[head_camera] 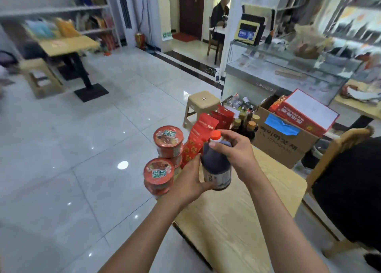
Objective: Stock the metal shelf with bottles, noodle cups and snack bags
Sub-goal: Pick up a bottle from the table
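I hold a dark sauce bottle (216, 165) with an orange cap above the wooden table (237, 221). My left hand (191, 180) cups its lower side and base. My right hand (233, 149) grips its neck and shoulder just under the cap. Red noodle cups (168, 140) stand stacked at the table's far left corner, with a nearer stack (158, 173) beside them. Red snack bags (198, 136) stand behind the bottle. Several dark bottles with tan caps (247, 126) stand at the table's far end. A metal shelf (61, 10), blurred, holds goods at the far left.
A cardboard box (286, 142) with a red carton on it sits beyond the table. A tan stool (201, 105) stands on the tiled floor. A glass counter (288, 72) is at the right, a wooden chair (338, 149) beside me. A person sits in the far doorway.
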### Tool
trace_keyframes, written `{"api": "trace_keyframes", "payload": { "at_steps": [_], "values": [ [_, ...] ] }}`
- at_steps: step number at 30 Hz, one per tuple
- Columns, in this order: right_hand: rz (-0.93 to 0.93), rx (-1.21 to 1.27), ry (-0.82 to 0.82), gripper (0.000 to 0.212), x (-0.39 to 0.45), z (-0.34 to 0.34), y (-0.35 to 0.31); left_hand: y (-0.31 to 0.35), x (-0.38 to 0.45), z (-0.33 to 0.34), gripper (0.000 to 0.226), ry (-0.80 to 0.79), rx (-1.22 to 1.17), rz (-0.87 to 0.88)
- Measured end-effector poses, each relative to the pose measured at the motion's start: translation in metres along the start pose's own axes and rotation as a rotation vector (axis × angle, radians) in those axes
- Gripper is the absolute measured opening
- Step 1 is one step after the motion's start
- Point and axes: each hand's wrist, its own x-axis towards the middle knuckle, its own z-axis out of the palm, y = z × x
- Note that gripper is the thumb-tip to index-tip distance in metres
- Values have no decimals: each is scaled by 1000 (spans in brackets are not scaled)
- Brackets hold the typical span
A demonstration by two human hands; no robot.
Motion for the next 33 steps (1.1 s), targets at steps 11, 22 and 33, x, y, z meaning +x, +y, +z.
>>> {"api": "trace_keyframes", "payload": {
  "at_steps": [11, 22, 33],
  "values": [
    [-174, 16, -421, 23, -86, 236, -115, -62, -165, -183, 75, 554, -179, -292],
    [-478, 12, -822, 24, -219, 506, -182, -156, -389, -349, 65, 1191, -99, -460],
    [-584, 137, -1514, 52, -344, 680, -227, -156, -562, -446, 67, 1830, 152, -650]
  ]
}}
